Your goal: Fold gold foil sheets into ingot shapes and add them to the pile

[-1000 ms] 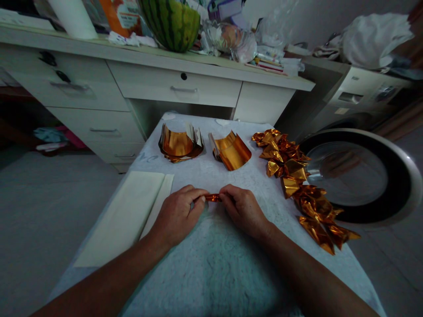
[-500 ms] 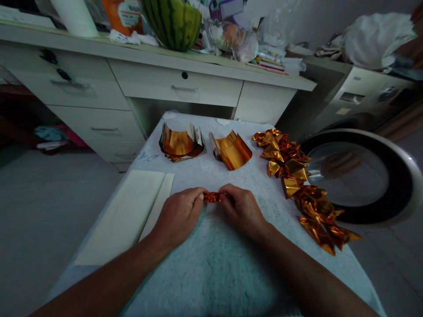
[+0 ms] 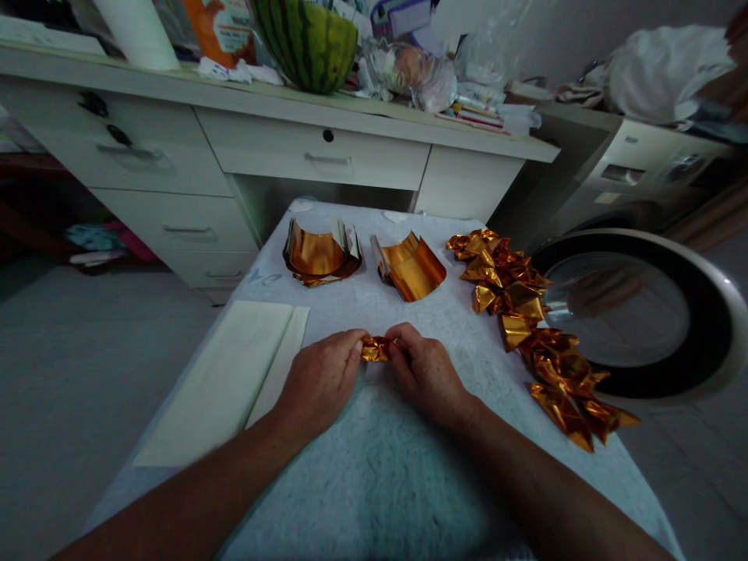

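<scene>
Near us, our left hand (image 3: 324,378) and right hand (image 3: 429,374) pinch opposite ends of the small foil piece (image 3: 375,349) above the cloth-covered table (image 3: 374,483). Beyond it, we see two curved foil stacks, the right one (image 3: 412,269) beside the left one (image 3: 319,255).

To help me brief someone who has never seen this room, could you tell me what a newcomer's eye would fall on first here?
Probably the shiny heap of folded gold foil along the right side of the cloth-covered table. Next might come the small foil piece pinched between the left hand and the right hand at the middle, then the cut watermelon on the counter behind.
</scene>
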`<act>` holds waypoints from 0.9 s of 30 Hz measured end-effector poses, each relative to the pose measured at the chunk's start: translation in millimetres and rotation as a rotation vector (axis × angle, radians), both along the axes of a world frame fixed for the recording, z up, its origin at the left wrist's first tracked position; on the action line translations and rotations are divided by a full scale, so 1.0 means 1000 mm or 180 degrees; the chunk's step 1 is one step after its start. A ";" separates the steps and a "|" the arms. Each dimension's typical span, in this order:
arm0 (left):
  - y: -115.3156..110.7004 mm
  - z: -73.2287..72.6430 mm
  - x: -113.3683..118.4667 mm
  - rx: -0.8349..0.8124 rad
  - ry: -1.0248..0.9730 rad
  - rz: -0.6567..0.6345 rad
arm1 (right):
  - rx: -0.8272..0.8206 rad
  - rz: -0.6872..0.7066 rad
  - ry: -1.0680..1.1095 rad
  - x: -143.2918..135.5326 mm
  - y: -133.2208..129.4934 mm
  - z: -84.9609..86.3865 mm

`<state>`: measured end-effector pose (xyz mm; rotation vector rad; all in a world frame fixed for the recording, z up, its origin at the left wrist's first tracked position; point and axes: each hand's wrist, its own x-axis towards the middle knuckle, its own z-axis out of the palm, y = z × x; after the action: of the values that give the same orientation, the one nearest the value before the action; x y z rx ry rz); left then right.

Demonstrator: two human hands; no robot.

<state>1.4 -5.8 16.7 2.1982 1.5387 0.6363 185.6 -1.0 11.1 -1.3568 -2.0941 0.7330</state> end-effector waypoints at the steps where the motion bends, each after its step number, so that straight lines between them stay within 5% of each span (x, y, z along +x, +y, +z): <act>1: 0.000 0.000 0.000 0.0020 -0.0003 0.0013 | 0.0002 0.0029 -0.0036 0.000 0.000 0.000; 19: -0.007 -0.004 0.001 0.0219 -0.0456 -0.0379 | -0.0018 -0.0264 -0.0070 0.001 0.000 0.005; 27: -0.003 -0.003 0.004 0.0276 -0.0309 -0.0079 | 0.0016 -0.0138 -0.0059 0.000 0.000 0.003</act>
<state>5.4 -8.6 13.7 2.2109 1.4583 0.8036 185.7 -1.4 14.5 -1.4070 -2.0727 0.6992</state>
